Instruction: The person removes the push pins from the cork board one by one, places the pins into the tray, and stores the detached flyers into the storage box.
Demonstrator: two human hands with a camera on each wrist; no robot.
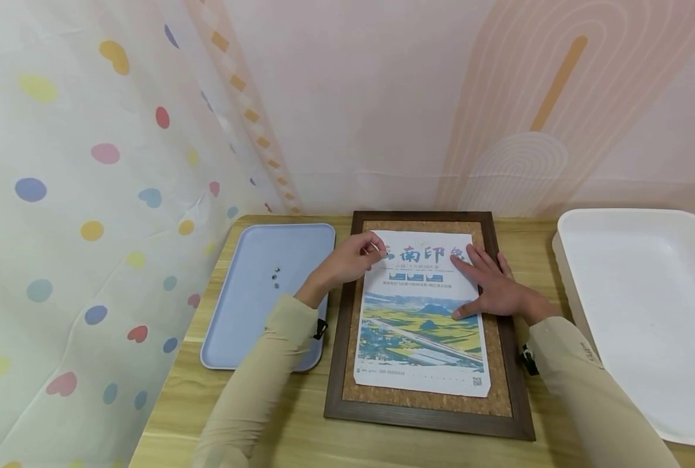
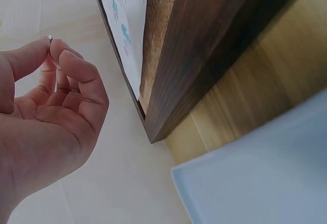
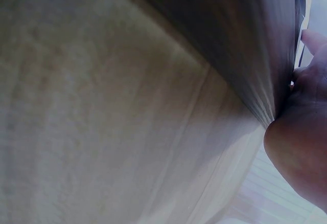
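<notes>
Your left hand [image 1: 347, 261] pinches small pin [image 2: 50, 38] at poster [image 1: 420, 312] top-left corner; your right hand [image 1: 493, 286] lies flat, fingers spread, pressing poster onto cork board [image 1: 426, 396]; blue tray [image 1: 253, 312] just beside.

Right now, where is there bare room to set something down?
The white tray at right lies bare. The blue tray is free below its pins. A table strip runs before the corkboard. Both hands crowd the poster top.
</notes>
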